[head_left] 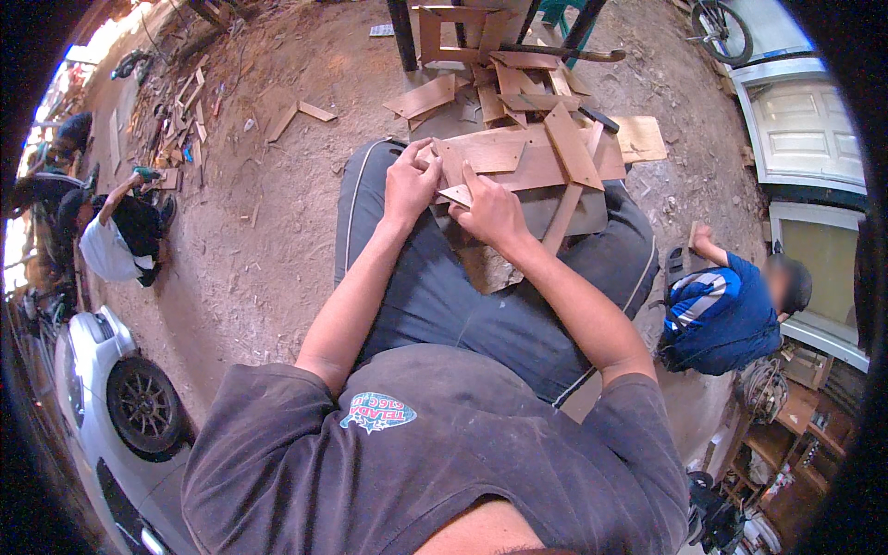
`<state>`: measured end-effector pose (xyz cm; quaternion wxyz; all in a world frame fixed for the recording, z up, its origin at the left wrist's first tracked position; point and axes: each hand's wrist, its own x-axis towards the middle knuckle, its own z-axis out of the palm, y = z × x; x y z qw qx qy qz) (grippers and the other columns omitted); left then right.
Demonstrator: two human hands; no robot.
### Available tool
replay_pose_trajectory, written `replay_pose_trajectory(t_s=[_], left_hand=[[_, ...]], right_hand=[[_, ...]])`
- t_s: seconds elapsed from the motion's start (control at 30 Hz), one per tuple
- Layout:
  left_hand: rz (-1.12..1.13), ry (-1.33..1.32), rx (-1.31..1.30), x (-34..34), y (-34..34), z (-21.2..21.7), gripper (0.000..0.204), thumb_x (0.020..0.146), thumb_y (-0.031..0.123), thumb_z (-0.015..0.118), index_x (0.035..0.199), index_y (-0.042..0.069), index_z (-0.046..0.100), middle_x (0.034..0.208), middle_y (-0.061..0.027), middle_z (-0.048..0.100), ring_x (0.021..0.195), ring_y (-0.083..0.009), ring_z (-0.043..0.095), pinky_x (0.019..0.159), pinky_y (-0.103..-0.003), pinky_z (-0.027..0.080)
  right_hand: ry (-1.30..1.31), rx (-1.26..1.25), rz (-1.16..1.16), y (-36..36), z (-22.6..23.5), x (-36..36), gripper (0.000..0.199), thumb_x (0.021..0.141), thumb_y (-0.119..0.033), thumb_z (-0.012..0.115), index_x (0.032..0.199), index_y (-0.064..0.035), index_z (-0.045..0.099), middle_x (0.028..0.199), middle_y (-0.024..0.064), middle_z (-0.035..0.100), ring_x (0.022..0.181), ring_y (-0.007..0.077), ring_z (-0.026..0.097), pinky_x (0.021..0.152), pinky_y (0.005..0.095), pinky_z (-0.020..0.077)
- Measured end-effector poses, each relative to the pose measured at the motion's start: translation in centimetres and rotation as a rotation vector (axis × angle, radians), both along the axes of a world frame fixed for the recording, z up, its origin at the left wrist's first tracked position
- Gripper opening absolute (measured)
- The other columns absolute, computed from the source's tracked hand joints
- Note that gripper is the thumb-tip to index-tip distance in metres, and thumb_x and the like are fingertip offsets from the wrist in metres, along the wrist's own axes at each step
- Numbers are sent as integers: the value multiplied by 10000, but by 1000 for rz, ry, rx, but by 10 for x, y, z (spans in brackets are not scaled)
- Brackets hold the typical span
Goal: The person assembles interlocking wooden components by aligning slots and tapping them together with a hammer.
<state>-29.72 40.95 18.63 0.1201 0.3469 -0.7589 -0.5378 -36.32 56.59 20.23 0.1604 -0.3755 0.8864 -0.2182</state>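
Note:
Above my lap, my left hand (413, 183) is closed, thumb and fingertips pinched together at the left end of a flat brown wooden piece (486, 153). Whatever sits between those fingertips is too small to make out. My right hand (492, 211) grips a small wedge-shaped wooden piece (455, 194) with a pale edge, its index finger stretched up against the brown piece. Beneath lies a wider board (546, 166), crossed at the right by a slanted wooden strip (573, 148) with small dark holes.
Beyond my hands is a pile of cut wooden pieces (523, 83), with a joined wooden frame (444, 54) behind. Two angled strips (301, 113) lie on the dirt ground. One person (726, 310) crouches at right; another (116, 245) works at left near a silver car (97, 361).

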Motion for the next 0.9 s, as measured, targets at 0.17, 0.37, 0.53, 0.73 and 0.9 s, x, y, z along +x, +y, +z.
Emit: replay_pose_trajectory(t_s=[0.17,0.37,0.53,0.73,0.9], left_hand=[[-121,51,-219,2,1,-17,507,867,284,747,1337,128,635,918,-119,718,756,-208,695,728,-348,552],[-152,80,-329,1,1,-26,534,849,337,759,1339,163,636,954,-149,693,807,-289,695,748,-401,553],[-148,61,-374,2,2,-25,543,851,358,758,1340,161,629,957,-149,686,835,-308,694,756,-416,556],[-208,-117,-470,0,8,-7,543,889,370,721,1375,159,599,1000,-134,680,845,-287,690,752,-400,556],[-233,-142,-568,1,6,-9,539,905,409,689,1385,187,586,910,-136,657,825,-318,686,741,-449,558]], right_hand=[[-19,0,12,-1,4,-1,773,747,-309,773,1403,6,512,1024,259,690,931,417,685,823,488,556],[63,-34,31,3,-2,-2,791,741,-322,786,1398,13,499,953,231,701,859,392,707,775,471,583],[66,-23,59,4,3,-3,809,748,-320,785,1417,10,470,990,215,699,893,378,703,785,463,582],[3,-12,14,5,3,-5,760,748,-319,754,1407,-24,517,1021,238,695,922,408,690,818,488,561],[-60,-85,-65,9,2,-18,744,788,-365,739,1410,-29,510,1195,256,643,1093,399,639,929,470,524]])
